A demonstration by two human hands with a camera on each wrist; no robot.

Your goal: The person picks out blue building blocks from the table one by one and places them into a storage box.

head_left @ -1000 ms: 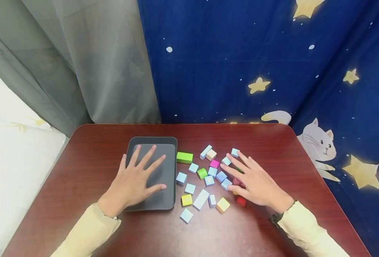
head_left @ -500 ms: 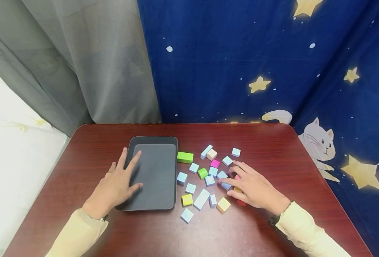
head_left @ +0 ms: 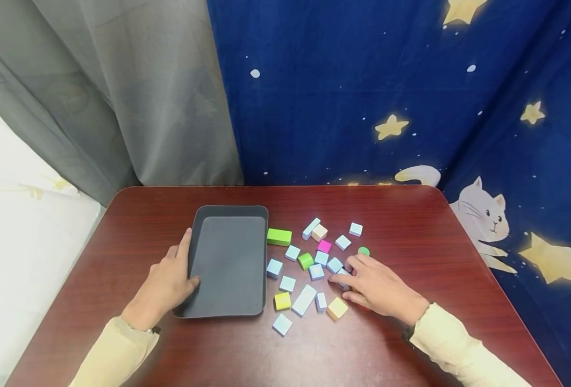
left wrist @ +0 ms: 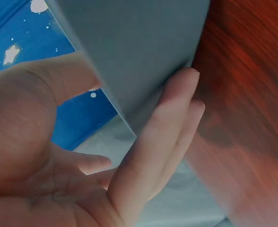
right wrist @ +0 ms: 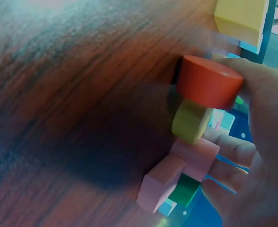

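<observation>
My left hand (head_left: pixel 162 285) grips the left wall of a dark grey tray (head_left: pixel 227 269), thumb over the rim and fingers along the outside. The left wrist view shows that wall (left wrist: pixel 125 52) between thumb and fingers. My right hand (head_left: pixel 382 285), palm down and fingers bent, rests among toy blocks at the right of the pile. In the right wrist view its thumb is beside a red cylinder (right wrist: pixel 207 82), and its fingers reach behind a yellow round block (right wrist: pixel 191 120) and pink blocks (right wrist: pixel 160 182). A green block (right wrist: pixel 185 189) lies beside them. From the head view, the hand hides most of these.
Several pale blue blocks (head_left: pixel 305 300) lie scattered between tray and right hand. Among them are a long green block (head_left: pixel 279 237), a yellow cylinder (head_left: pixel 282 301), a magenta cube (head_left: pixel 324 246) and a pale yellow cube (head_left: pixel 337 309). The reddish table's (head_left: pixel 285 196) far edge meets curtains.
My left hand has moved left from over the tray and taken hold of its left wall. My right hand has lowered onto the blocks, its spread fingers now bent.
</observation>
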